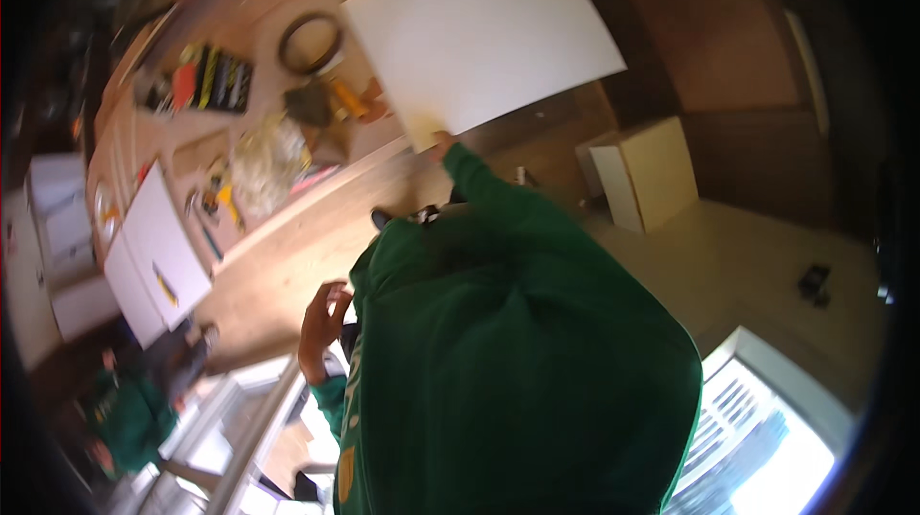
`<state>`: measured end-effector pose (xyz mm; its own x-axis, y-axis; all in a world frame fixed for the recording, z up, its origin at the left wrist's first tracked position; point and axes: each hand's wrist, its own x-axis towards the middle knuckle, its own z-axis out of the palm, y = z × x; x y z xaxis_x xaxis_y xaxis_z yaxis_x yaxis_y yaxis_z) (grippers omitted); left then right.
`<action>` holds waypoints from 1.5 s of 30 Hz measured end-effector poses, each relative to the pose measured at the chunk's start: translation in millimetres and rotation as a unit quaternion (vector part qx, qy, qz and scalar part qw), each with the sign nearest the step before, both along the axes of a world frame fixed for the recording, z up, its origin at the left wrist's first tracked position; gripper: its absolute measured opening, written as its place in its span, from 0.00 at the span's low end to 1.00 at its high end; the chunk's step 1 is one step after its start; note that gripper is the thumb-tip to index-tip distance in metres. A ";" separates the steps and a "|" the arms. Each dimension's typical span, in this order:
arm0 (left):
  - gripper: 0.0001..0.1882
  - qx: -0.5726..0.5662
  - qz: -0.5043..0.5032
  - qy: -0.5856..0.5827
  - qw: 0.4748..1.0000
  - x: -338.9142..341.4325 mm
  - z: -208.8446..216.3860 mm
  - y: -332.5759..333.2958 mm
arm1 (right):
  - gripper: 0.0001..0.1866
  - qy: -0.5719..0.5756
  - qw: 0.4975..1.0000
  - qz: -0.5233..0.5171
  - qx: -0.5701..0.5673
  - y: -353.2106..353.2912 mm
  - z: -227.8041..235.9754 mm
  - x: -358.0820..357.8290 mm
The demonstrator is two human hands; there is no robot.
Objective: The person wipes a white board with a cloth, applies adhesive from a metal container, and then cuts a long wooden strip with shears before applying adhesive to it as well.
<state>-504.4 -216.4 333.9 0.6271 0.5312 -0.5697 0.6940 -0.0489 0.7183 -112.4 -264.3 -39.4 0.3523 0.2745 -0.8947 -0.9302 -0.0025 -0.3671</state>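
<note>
A large white board [489, 31] reaches over the workbench's edge at the far side. My right hand [441, 144] is closed on its near corner, and some of the fingers are hidden. Down at my left side hangs my left hand [324, 328], its fingers loosely bent and apart, with nothing visible in it. The green sleeve of my right arm [484, 182] runs out toward the board.
On the wooden workbench [264, 228] lie a dark ring [310, 44], a crumpled pale plastic bag [266, 162], a hammer [203, 220] and white panels [158, 251]. A pale box [652, 175] stands at right. Another person [134, 414] in green is at lower left.
</note>
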 end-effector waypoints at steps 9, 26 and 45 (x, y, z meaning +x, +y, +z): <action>0.17 -0.011 0.024 0.022 0.999 -8.3 12.8 6.2 | 0.26 -0.036 0.994 0.051 0.093 -9.8 32.9 -2.4; 0.21 -0.020 0.082 0.049 0.995 -31.7 -34.1 85.0 | 0.11 -0.460 0.826 0.326 -0.009 188.6 66.5 18.2; 0.12 0.126 0.221 0.034 0.967 -116.7 -65.1 251.8 | 0.17 -0.705 0.420 0.571 -0.031 388.1 104.8 47.1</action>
